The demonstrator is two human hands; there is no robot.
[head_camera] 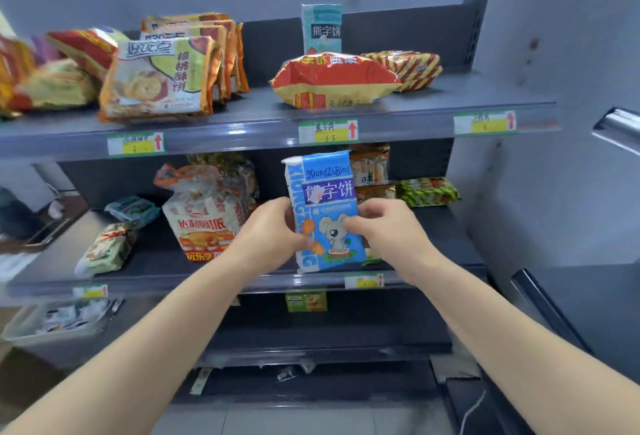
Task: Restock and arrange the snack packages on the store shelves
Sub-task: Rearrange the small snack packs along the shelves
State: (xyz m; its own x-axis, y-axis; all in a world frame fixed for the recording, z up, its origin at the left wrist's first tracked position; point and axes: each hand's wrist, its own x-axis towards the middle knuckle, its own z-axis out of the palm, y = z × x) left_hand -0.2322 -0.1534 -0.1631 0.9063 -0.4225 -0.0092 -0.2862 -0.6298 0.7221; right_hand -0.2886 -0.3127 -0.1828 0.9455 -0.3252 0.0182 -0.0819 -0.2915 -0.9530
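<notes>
A blue biscuit pack with a koala picture (pixel 323 192) is held upright in front of the middle shelf (pixel 166 273). My left hand (pixel 268 232) grips its left edge and my right hand (pixel 384 226) pinches its right side. On the top shelf (pixel 433 112) a matching teal pack (pixel 322 27) stands upright behind a red and yellow bag (pixel 332 79) lying flat. A row of walnut biscuit packs (pixel 159 79) leans at the top left.
The middle shelf holds a large pie bag (pixel 204 216), small packs at the left (pixel 107 249) and green packs at the right (pixel 427 192). A green box (pixel 306 301) sits on the lower shelf. A white bin (pixel 55 325) is at lower left.
</notes>
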